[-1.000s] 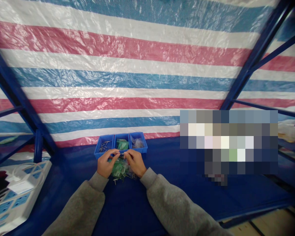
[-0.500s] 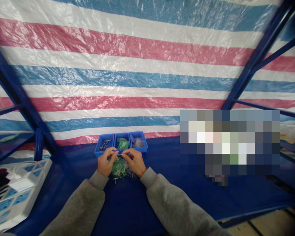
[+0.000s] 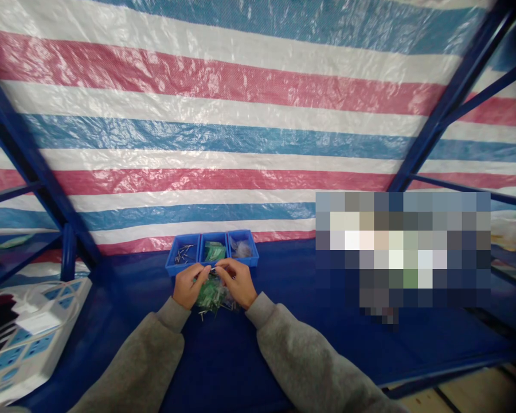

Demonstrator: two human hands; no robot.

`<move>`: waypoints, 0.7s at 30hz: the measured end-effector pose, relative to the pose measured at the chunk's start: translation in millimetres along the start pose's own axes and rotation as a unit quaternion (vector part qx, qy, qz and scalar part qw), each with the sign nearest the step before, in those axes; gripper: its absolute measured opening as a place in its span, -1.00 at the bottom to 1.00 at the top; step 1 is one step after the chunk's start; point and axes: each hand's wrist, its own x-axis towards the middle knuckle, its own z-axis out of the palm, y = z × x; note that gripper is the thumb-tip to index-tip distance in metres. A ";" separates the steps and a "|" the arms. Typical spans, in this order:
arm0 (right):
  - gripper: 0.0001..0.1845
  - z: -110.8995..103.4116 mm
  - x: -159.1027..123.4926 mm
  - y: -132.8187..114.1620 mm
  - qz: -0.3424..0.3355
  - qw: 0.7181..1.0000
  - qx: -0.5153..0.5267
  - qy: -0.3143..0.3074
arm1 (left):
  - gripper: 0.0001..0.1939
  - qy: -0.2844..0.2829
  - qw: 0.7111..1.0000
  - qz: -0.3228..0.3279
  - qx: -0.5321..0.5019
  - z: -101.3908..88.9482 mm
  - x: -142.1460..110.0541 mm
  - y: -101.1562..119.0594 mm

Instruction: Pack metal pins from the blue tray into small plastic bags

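Observation:
My left hand (image 3: 188, 288) and my right hand (image 3: 239, 285) meet fingertip to fingertip over the blue tabletop. Between them, both pinch a small thin dark metal piece (image 3: 212, 270), mostly covered by the fingers. Below the hands lies a loose pile (image 3: 210, 296) of green and clear plastic bits mixed with slim metal pins. Just beyond stand three joined blue bins. The left bin (image 3: 170, 267) has several slim metal pins (image 3: 183, 253), the middle one green plastic pieces (image 3: 215, 250), and the right one clear plastic pieces (image 3: 242, 249).
A white power strip (image 3: 54, 350) with plugs and cables lies at the left. Blue metal frame posts (image 3: 69, 252) rise on both sides. Striped plastic sheeting (image 3: 241, 115) hangs behind the blue table (image 3: 227, 367). A pixelated patch hides the right side.
My left hand has shifted slightly right and down, its fingertips closer to my right hand's. Less of the thin metal piece shows between them.

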 end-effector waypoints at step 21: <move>-0.72 -0.8 -0.5 0.0 0.007 1.000 0.007 -0.001 | -0.80 0.055 0.982 -0.063 -0.168 6.7 -1.6 -8.5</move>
